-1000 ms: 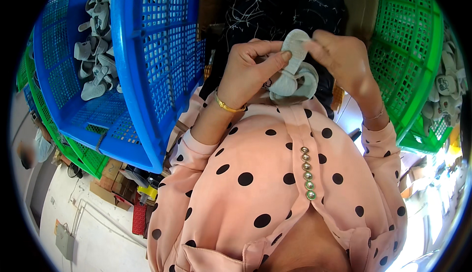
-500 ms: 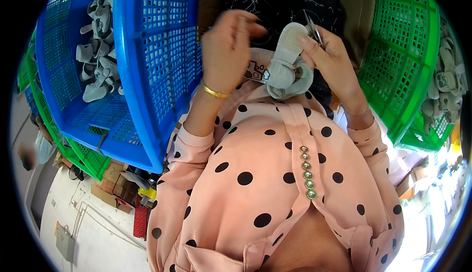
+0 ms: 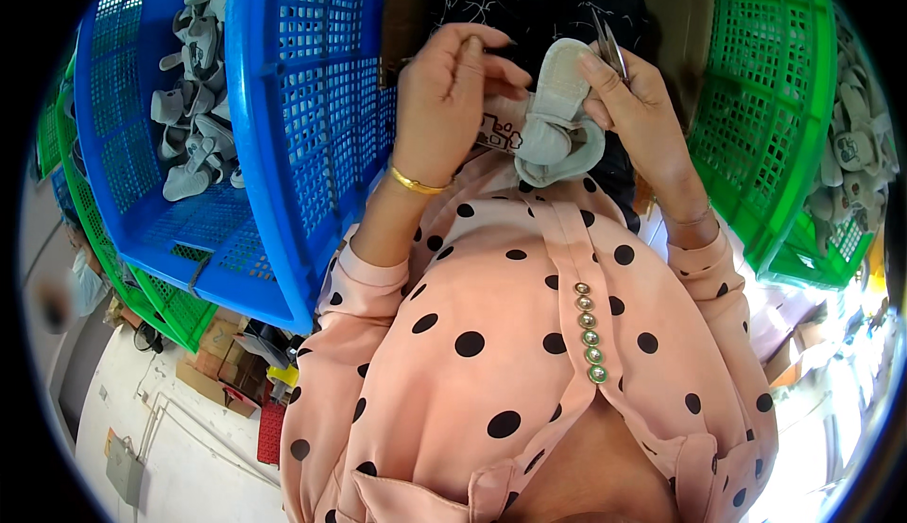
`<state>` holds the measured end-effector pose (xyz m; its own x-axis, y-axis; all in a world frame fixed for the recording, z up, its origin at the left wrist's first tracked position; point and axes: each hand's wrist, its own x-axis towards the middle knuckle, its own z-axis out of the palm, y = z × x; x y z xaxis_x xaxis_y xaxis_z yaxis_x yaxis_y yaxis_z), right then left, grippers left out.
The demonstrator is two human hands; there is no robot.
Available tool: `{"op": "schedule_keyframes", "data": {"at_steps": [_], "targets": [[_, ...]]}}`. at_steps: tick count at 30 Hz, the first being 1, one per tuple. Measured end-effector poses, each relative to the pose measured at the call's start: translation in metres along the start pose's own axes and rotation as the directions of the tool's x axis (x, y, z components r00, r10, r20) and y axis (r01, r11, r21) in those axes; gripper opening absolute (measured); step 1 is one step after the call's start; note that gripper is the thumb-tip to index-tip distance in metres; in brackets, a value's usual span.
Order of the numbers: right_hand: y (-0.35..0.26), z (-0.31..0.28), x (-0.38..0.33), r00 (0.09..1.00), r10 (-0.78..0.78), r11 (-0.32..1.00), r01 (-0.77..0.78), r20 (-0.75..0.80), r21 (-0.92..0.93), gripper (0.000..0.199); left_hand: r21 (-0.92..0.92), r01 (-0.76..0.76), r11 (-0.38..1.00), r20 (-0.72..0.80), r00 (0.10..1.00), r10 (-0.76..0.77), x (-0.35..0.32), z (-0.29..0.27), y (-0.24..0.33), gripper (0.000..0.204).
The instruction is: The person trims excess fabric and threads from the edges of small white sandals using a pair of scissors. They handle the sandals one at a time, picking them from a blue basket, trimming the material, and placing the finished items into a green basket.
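My right hand (image 3: 642, 112) grips a pale grey fabric shoe upper (image 3: 567, 79), thumb pressed on its upper end. The same hand keeps a pair of metal scissors (image 3: 609, 46), blades pointing up past the fingers. Curled straps of the upper hang down over my lap. A printed pale piece (image 3: 501, 128) shows beside it, partly behind my left hand (image 3: 444, 98). That hand is raised left of the upper and apart from its top end, thumb and forefinger brought together. Whether a thread is pinched there is too small to tell.
At the left stands a blue plastic basket (image 3: 246, 145) with several grey shoe uppers (image 3: 198, 79) in it. A green basket (image 3: 770, 117) is close on the right, more uppers (image 3: 855, 145) beyond it. Loose white threads lie on the dark cloth (image 3: 529, 3) over my legs.
My left hand has moved slightly right and its fingers, blurred before, have drawn together. My right hand still holds the upper and scissors, the blades now tilted a little differently.
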<state>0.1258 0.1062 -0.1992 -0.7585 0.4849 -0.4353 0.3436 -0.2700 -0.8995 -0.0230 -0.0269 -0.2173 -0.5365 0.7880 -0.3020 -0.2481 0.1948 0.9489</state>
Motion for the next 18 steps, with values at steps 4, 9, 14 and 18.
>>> {"op": "schedule_keyframes", "data": {"at_steps": [4,9,14,18], "targets": [[0.0,0.0,-0.001,1.0,0.009,1.0,-0.01,0.012,0.017,0.031,0.032,-0.013,0.999,0.172,0.985,0.008,-0.007,-0.001,0.0,0.03],[-0.003,0.006,0.0,0.999,-0.041,0.997,0.042,0.009,-0.064,0.03,0.158,0.052,0.986,0.27,0.958,-0.093,-0.011,0.003,0.005,0.021],[-0.009,0.008,-0.004,0.957,-0.29,0.827,0.262,0.023,-0.497,0.021,-0.009,0.138,0.99,0.238,0.962,-0.132,-0.014,0.004,0.012,0.015],[0.001,-0.014,0.009,0.835,-0.539,0.523,0.224,-0.116,-0.822,0.015,-0.15,0.135,0.979,0.106,0.987,-0.12,-0.013,0.002,0.016,0.011]]}}
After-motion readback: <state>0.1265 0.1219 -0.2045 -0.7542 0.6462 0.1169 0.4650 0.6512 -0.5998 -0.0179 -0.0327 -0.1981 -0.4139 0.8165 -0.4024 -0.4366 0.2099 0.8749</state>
